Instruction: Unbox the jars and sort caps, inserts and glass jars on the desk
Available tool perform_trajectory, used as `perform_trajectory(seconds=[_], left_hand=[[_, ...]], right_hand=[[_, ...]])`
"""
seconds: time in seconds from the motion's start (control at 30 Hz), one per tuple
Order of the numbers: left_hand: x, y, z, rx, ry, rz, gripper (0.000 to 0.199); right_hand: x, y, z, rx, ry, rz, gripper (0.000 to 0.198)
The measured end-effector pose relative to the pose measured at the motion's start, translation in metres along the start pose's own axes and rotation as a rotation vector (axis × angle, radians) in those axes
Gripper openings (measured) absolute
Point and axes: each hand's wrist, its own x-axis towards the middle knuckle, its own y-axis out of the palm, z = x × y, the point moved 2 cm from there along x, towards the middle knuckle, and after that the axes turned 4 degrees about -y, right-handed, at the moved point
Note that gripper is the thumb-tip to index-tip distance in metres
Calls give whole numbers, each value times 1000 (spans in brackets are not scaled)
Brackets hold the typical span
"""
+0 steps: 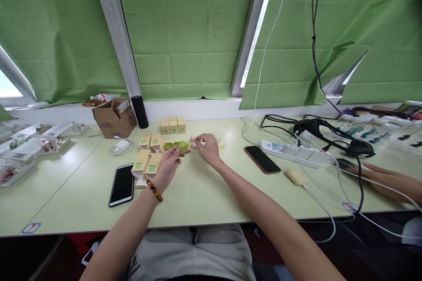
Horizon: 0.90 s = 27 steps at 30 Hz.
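While the left hand [169, 164] grips a green object [183, 147] at frame centre, the right hand [208, 148] has a narrow grip beside it, contents unclear; small boxes [153, 167] and a phone [121, 185] crowd left of centre, bare table [194, 195] below, to the front edge.

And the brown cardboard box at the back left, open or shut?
Open: the cardboard box has its top flaps raised, not folded flat.
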Motion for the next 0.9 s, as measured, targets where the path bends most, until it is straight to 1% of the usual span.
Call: perform_trajectory(seconds=[0.07,0.1,0.17,0.27,0.33,0.4,0.53,0.6,0.63,0.7,0.77,0.8,0.87,0.9], left_hand=[[1,-1,0,-275,-80,36,35],[2,-1,1,-360,-109,38,33],[2,-3,2,-445,-150,23,28],[3,-7,4,-487,-178,-11,20],[3,-9,4,-506,-181,-43,16],[3,-10,2,-496,-171,-64,15],[2,-10,-6,-417,-98,-49,17],[2,-12,-13,-291,-8,-62,20],[2,-14,-17,-167,55,-92,22],[2,-21,-26,186,211,-203,24],[0,-27,-36,573,384,-336,22],[-1,-30,-41,741,465,-376,20],[-2,-34,-49,1008,597,-411,18],[-1,-35,-52,1112,634,-406,19]], right_hand=[[-24,-9,0,128,10,-9,15],[-34,-10,0,165,16,1,15],[-51,-9,1,180,29,40,14],[-63,-1,3,191,50,153,13],[-65,4,5,174,30,208,14],[-65,7,9,127,-21,239,16],[-66,5,15,44,-123,258,17],[-67,4,16,17,-151,261,18],[-67,4,16,6,-158,263,18],[-68,4,15,-9,-161,268,18],[-68,5,14,-16,-160,274,17],[-68,5,14,-18,-161,277,17],[-68,6,14,-23,-166,282,17],[-68,6,14,-25,-168,283,17]])
